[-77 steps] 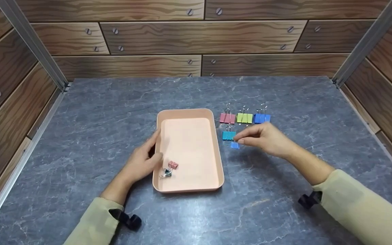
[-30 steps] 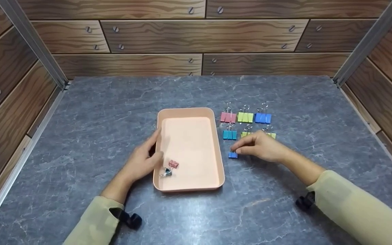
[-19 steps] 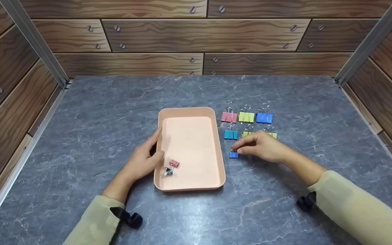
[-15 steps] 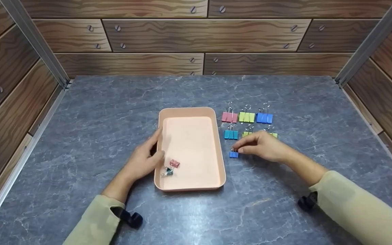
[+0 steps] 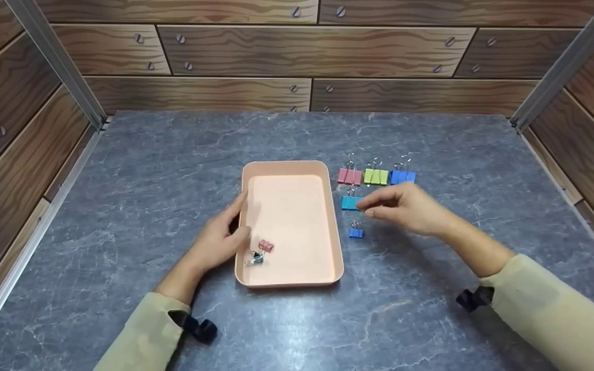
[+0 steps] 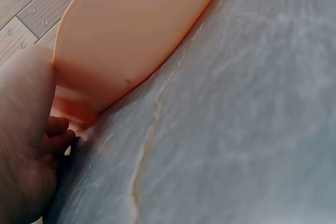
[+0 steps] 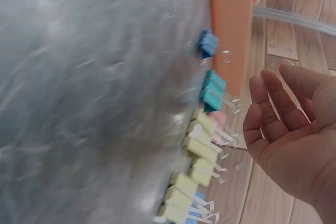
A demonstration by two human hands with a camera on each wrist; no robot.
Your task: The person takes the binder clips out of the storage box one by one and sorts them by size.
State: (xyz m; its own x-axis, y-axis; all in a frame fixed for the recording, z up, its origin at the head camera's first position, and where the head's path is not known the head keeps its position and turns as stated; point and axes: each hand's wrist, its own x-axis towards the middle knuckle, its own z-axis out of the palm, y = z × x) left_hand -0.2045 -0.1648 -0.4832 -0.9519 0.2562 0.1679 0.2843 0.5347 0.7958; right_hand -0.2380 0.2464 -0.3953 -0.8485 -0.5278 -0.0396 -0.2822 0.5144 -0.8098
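My left hand (image 5: pixel 217 245) grips the left wall of a peach tray (image 5: pixel 294 216), thumb over the rim and fingers outside. Inside the tray, near its lower left, lie a small pink binder clip (image 5: pixel 266 246) and a small dark teal one (image 5: pixel 257 257). My right hand (image 5: pixel 413 210) hovers with nothing in it, fingers loosely bent. Below its fingertips a small blue binder clip (image 5: pixel 356 233) stands on the table, handles up. Just behind the fingertips is a larger teal binder clip (image 5: pixel 349 203). Yellow-green binder clips (image 7: pixel 181 198), hidden behind this hand in the head view, show in the right wrist view.
Large pink (image 5: pixel 349 176), yellow-green (image 5: pixel 376 176) and blue (image 5: pixel 402 176) binder clips form a back row right of the tray. The grey marbled table (image 5: pixel 173 154) is bounded by wood-patterned walls (image 5: pixel 235 93) at the back and sides.
My right hand set the small blue binder clip down in front of the teal one, let go, and rose slightly away to the back right. The left hand kept its hold on the tray.
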